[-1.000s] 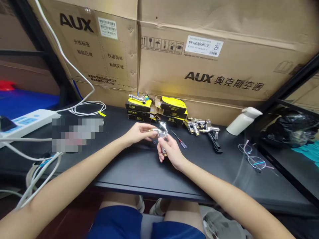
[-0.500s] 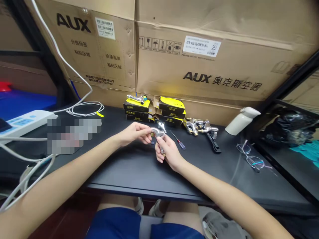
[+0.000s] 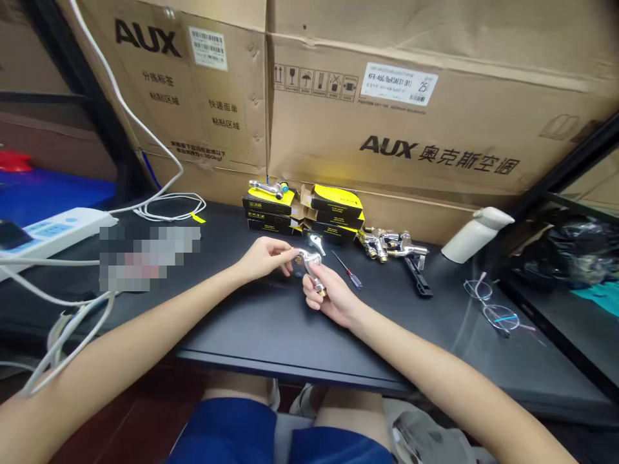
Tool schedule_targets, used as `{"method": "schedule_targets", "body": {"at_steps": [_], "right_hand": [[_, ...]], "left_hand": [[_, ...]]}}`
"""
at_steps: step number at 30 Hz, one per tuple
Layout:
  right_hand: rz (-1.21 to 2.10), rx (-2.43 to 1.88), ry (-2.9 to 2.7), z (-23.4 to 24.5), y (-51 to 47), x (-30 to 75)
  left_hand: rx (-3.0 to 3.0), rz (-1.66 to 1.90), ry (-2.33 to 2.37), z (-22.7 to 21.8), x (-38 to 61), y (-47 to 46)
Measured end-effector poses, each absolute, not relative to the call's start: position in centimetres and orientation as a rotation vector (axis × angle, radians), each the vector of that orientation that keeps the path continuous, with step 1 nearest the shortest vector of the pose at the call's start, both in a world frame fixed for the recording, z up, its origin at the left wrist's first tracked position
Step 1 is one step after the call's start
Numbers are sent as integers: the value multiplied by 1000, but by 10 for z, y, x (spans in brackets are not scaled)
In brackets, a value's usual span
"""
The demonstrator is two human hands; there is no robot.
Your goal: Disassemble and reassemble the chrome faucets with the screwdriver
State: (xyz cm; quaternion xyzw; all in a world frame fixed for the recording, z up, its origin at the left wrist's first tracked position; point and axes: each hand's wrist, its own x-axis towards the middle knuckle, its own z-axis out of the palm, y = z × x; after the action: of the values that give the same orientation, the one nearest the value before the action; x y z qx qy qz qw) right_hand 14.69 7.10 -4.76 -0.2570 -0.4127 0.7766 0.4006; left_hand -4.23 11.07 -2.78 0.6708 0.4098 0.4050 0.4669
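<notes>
A chrome faucet (image 3: 312, 263) with a curved spout is held above the desk, tilted. My right hand (image 3: 336, 295) wraps round its body, and a brass-coloured end shows below the fingers. My left hand (image 3: 267, 259) has its thumb and fingertips pinched at the tip of the spout; whether a small part is between them I cannot make out. Just behind the faucet lies a chrome handle (image 3: 316, 243). A screwdriver (image 3: 349, 273) with a clear purplish handle rests to the right of it. A small dark round piece (image 3: 298, 275) is partly hidden beside my left fingers.
Black-and-yellow boxes (image 3: 336, 209) are stacked at the back, one stack topped by another faucet (image 3: 269, 188). Several faucets (image 3: 382, 243) lie right of them, near a black tool (image 3: 418, 278). Further right are a white bottle (image 3: 476, 235) and glasses (image 3: 500, 316). A power strip (image 3: 62, 233) sits left.
The faucet has turned slightly in my hands, and more of its lower brass end shows. My left fingers stay at the spout tip. The whole view has shifted a little.
</notes>
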Motion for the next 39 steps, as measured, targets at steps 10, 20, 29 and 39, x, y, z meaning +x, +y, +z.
{"method": "schedule_targets", "body": {"at_steps": [10, 20, 29, 39], "right_hand": [[2121, -653, -850, -50, 84, 151], [1940, -668, -1141, -51, 78, 149], [1292, -896, -1328, -49, 90, 160], [867, -1038, -1496, -61, 111, 175]], "left_hand": [[1031, 1310, 943, -31, -41, 121], [1055, 1228, 813, -25, -34, 111], [1208, 1409, 1272, -27, -57, 137], [2105, 931, 1627, -47, -64, 140]]}}
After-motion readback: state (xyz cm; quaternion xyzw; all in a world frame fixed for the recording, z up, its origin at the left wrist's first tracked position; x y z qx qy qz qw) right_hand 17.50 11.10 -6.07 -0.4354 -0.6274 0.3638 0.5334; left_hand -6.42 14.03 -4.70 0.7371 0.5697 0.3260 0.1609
